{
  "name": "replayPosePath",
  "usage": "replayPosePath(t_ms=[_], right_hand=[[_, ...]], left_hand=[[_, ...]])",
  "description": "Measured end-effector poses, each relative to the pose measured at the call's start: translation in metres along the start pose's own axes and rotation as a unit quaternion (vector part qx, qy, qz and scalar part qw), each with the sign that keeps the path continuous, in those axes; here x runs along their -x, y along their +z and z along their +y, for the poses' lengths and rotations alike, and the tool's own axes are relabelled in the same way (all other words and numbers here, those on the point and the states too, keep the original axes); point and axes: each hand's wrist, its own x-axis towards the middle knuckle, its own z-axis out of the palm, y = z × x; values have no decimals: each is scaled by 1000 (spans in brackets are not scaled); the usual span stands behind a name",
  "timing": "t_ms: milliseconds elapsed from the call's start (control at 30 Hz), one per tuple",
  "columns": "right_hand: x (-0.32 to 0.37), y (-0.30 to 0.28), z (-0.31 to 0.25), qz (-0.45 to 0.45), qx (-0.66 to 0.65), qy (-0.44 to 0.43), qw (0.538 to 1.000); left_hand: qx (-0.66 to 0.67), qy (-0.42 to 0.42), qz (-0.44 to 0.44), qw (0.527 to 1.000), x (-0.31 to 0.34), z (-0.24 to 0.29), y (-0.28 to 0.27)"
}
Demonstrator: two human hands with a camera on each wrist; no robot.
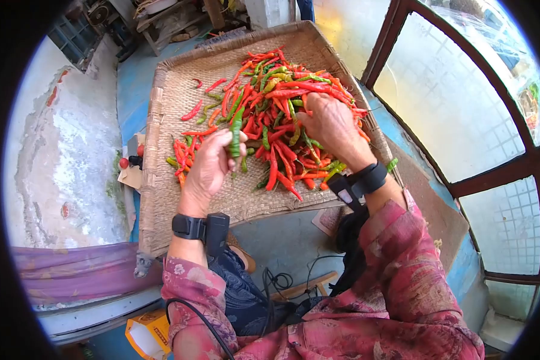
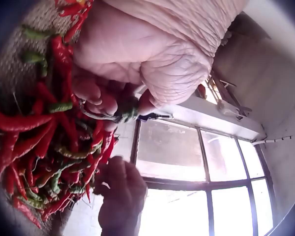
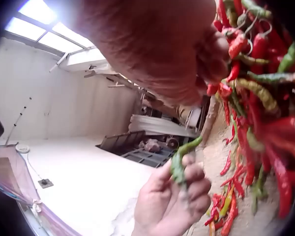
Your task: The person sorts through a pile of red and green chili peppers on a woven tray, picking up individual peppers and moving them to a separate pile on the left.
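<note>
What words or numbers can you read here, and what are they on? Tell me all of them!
None can be read for sure.
Yellow box: dark marks like letters, too small and blurred.
Patterned card on the floor: marks too small to read.
Peppers and basket: no writing seen.

Daylight comes through the framed window panes [image 1: 456, 108] between one and four o'clock in the head view, whose edges bow strongly inside a black rim. In the left wrist view, panes burn out white at five o'clock. The right wrist view flares at eleven, shadows the right hand [image 3: 152, 44] at twelve, and blurs red chillies [image 3: 280, 142] at three.
</note>
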Motion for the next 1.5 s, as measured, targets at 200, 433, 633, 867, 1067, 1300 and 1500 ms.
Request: replayPosePath(t_ms=[200, 433, 633, 867, 1067, 1300, 1500], right_hand=[[-2, 12, 17, -52, 65, 39, 996], [-10, -6, -1, 3, 44, 99, 994], [10, -6, -54, -7, -352, -1, 936], [-3, 7, -56, -42, -342, -95, 934], [-33, 24, 3, 66, 98, 3, 993], [-30, 26, 12, 65, 196, -58, 977], [-30, -8, -14, 158, 174, -67, 970]], left_hand=[[-52, 67, 141, 986, 21, 16, -56], [-660, 86, 282, 692, 22, -9, -83], [-96, 54, 82, 991, 3, -12, 11], [-56, 127, 147, 979, -4, -15, 13], [-485, 120, 267, 824, 12, -4, -49], [-702, 125, 262, 651, 24, -15, -64], [-570, 162, 194, 782, 3, -19, -31]])
